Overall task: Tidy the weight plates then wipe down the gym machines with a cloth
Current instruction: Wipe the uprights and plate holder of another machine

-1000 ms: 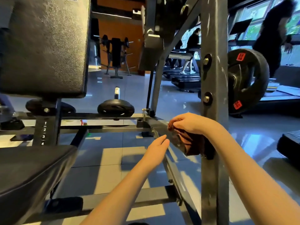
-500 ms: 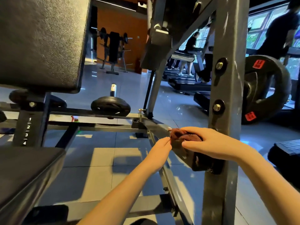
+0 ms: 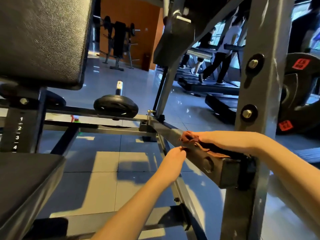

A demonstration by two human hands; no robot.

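Note:
A reddish-brown cloth (image 3: 208, 150) lies along the top of a slanted grey steel bar (image 3: 204, 160) of the gym machine. My right hand (image 3: 202, 138) grips the cloth at its far end, fingers curled over the bar. My left hand (image 3: 175, 155) touches the near side of the same bar just below, and its fingertips seem to pinch the cloth's edge; the grip is partly hidden. A black weight plate (image 3: 115, 105) sits on a low peg of the frame. A larger plate with red labels (image 3: 301, 94) hangs at the right edge.
A grey bolted upright post (image 3: 254, 101) stands right beside the bar. Black back pad (image 3: 43, 37) and seat (image 3: 22, 181) fill the left. Treadmills with people (image 3: 218, 54) walking on them are behind. Glossy tiled floor (image 3: 103, 174) lies below.
The view has closed in on the bar. My right hand slid the cloth further along the bar's top, spreading it out; my left hand stayed at the bar's side.

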